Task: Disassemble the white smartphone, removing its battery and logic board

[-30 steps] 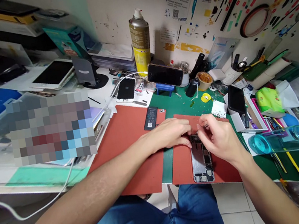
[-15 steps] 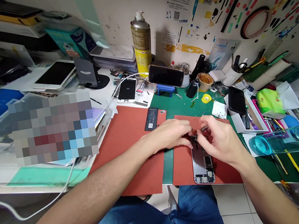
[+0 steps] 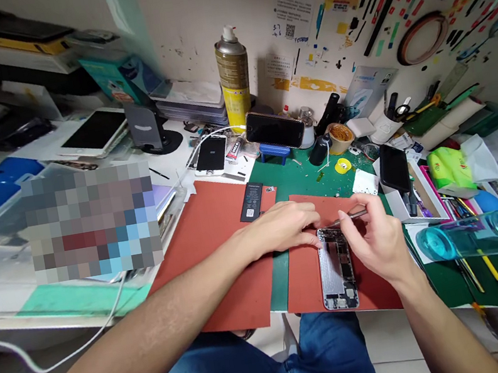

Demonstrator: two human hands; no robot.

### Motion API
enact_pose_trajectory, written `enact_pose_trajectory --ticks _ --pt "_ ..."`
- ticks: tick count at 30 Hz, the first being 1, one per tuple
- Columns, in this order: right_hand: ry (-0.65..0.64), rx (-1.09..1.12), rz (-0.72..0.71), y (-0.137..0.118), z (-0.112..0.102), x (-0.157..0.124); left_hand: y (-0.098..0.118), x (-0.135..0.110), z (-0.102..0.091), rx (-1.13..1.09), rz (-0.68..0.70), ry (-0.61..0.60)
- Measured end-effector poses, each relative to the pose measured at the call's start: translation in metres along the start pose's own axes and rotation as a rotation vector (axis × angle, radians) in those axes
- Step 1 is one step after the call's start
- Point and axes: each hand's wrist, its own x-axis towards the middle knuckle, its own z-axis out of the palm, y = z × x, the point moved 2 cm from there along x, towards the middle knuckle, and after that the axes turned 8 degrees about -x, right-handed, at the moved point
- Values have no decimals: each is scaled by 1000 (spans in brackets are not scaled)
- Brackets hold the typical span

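- We see the opened phone [image 3: 331,271] lying on the right-hand red mat [image 3: 304,288].
- The right hand [image 3: 377,238] grips a slim tool [image 3: 354,216] over its top end; the left hand [image 3: 294,225] curls at the upper left corner, and we cannot tell whether it pinches anything.
- We judge that a slipping tip could scratch the exposed circuitry [image 3: 346,266].
- We count one opened phone, one slim tool, one battery [image 3: 251,201], two red mats, one spray can [image 3: 234,77].
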Motion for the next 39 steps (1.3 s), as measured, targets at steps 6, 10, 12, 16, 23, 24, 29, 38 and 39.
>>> enact_pose_trajectory --ticks 6,10,12,16,23,24,29,38,39 --pt "173 278 302 16 6 -13 4 -1 -2 -95 -22 52" --pt "209 417 406 17 12 -17 5 -1 -2 -138 -27 65" --pt "208 446 441 18 13 -19 5 -1 -3 -160 -22 65" --pt "195 462 482 20 13 -22 4 -1 -2 -204 -9 66" --pt "230 489 482 23 18 -26 4 2 3 -239 -24 100" --pt "230 493 484 22 19 -25 4 2 3 -245 -14 107" --pt "230 464 496 22 13 -28 4 0 2 -241 21 111" --pt "556 292 586 53 9 -57 -5 17 10 -91 -69 236" --pt "550 301 586 55 10 -58 -5 21 12 -72 -80 243"
